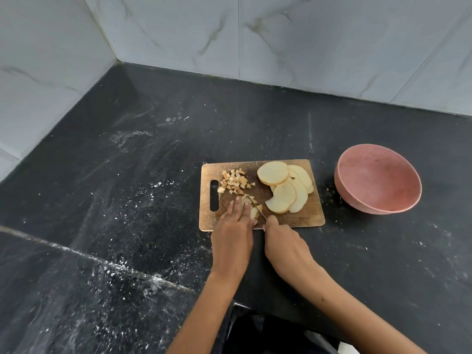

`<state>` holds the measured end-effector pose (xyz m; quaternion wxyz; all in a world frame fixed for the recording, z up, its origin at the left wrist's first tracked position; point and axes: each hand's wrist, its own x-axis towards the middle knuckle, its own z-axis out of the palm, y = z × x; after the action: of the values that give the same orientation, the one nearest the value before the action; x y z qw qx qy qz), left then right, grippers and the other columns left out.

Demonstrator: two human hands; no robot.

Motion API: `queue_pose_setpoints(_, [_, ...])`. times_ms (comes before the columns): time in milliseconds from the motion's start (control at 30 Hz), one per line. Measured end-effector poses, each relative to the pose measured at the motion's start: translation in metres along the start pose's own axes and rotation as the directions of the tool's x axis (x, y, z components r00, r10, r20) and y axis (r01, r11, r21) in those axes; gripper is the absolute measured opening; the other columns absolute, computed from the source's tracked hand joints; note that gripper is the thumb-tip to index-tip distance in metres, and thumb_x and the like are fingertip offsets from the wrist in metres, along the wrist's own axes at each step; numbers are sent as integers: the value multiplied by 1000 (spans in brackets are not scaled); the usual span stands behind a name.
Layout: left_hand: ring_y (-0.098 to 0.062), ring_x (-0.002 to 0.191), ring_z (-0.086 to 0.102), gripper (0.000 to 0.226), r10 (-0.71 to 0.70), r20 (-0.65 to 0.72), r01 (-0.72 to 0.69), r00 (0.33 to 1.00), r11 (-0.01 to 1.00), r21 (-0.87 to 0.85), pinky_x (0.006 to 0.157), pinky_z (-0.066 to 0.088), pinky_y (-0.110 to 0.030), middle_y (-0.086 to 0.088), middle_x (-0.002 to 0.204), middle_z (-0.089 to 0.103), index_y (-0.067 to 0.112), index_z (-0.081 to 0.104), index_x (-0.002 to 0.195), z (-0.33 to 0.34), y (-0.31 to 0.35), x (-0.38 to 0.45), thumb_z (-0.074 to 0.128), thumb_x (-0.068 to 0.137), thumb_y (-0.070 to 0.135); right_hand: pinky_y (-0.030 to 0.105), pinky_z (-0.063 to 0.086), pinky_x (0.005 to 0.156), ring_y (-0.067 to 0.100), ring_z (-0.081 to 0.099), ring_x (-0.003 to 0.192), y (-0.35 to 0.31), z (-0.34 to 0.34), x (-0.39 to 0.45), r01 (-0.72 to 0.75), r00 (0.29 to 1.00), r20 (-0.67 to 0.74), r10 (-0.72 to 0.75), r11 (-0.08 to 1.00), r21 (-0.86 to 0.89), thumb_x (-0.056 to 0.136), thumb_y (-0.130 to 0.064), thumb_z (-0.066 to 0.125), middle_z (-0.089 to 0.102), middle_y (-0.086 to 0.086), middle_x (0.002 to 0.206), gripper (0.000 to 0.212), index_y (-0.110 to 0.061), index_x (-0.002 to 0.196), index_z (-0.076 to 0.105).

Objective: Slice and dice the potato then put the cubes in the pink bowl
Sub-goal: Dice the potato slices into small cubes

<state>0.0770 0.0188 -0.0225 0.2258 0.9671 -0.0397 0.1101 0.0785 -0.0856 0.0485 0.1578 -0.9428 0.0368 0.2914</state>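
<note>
The left hand (233, 226) lies flat on the near left part of the cutting board (306, 215), fingers extended and pressing down on a potato slice (254, 213). The right hand (283, 238) is closed around the handle of a knife (258, 209), whose thin blade angles across that slice just beside the left fingertips. The handle itself is hidden inside the grip. A pile of potato cubes (233, 181) sits at the far left of the board, next to the handle slot (214, 195). Overlapping uncut potato slices (286, 190) fill the right half of the board, reaching close to its right edge. The board's near edge lies close to the wrists. The pink bowl (378, 178) stands on the black countertop (127, 175) to the right of the board, near it but not touching; its interior holds no cubes. The countertop is open to the left of and behind the board and carries scattered white specks. Marble-patterned wall tiles (281, 34) close off the far side and the left side, meeting in a corner. No readable writing is visible.
</note>
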Motion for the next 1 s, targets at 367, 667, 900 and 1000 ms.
queue_pose_setpoints(367, [-28,113,63,37,-17,-12,18,1000,1000,20,90,50,-44,-16,124,63,5,69,115,-1,3,0,77,80,10,34,40,68,26,56,85,31,12,-25,13,998,55,-13,1000,-5,104,-16,29,54,7,93,8,-18,96,28])
queue_pose_setpoints(667, [-24,122,57,38,-83,35,84,996,996,-30,100,30,-32,-11,132,58,7,64,123,-7,6,-2,71,87,13,27,40,60,13,49,68,32,-12,6,100,994,24,-110,956,277,104,-31,31,51,-1,77,28,-19,82,44])
queue_pose_setpoints(900, [-20,137,38,45,-28,90,40,996,990,-133,113,23,-31,-8,146,42,11,49,137,-10,-4,-3,61,94,16,24,34,55,9,49,66,31,-19,1,175,984,-75,-160,949,262,104,-31,31,53,-2,77,29,-21,82,46])
queue_pose_setpoints(1000, [-23,134,42,44,-49,72,59,996,986,-157,112,29,-37,-11,143,45,8,53,134,-9,-2,-5,64,91,12,26,36,56,10,52,68,22,-11,0,185,982,-88,-169,957,225,104,-33,30,56,-2,78,26,-20,88,45])
